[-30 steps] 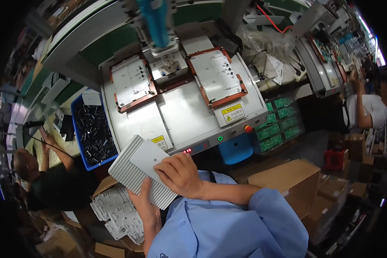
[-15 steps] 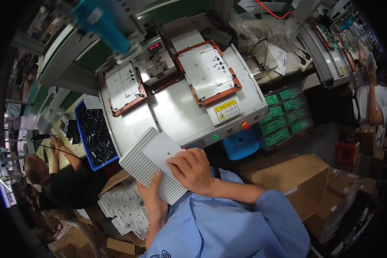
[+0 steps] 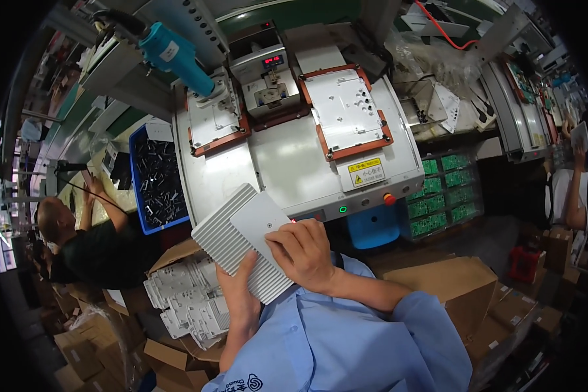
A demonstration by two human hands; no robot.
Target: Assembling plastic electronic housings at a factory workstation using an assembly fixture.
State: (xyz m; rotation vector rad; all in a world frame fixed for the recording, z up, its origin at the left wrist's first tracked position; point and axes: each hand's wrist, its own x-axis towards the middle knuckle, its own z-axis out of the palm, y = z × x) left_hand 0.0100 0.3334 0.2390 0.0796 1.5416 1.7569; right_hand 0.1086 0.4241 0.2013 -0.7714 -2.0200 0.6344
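A light-grey ribbed metal housing (image 3: 258, 217), with a smooth raised panel and a small screw-like dot on it, is held tilted in front of my blue shirt. My left hand (image 3: 240, 294) grips its lower edge, the thumb lying over the ribs. Curled against the panel's right edge, my right hand (image 3: 304, 253) has its thumb and fingertips closed in a pinch. Whatever sits between those fingertips, if anything, is too small to make out. Beyond the housing stands a white bench machine (image 3: 268, 157) with a left fixture (image 3: 212, 124) and a right fixture (image 3: 346, 111), each bearing a pale metal plate.
A teal power driver (image 3: 176, 55) hangs over the left fixture. On the left are a blue bin (image 3: 144, 219) of black parts and a box of grey metal castings (image 3: 186, 297). Green circuit boards (image 3: 441, 193) and a cardboard box (image 3: 447, 281) lie right. People work at both sides.
My view has shifted, so the machine appears further right. The teal driver has come lower over the left fixture. Both hands keep their hold, with the right fingers slightly shifted on the panel.
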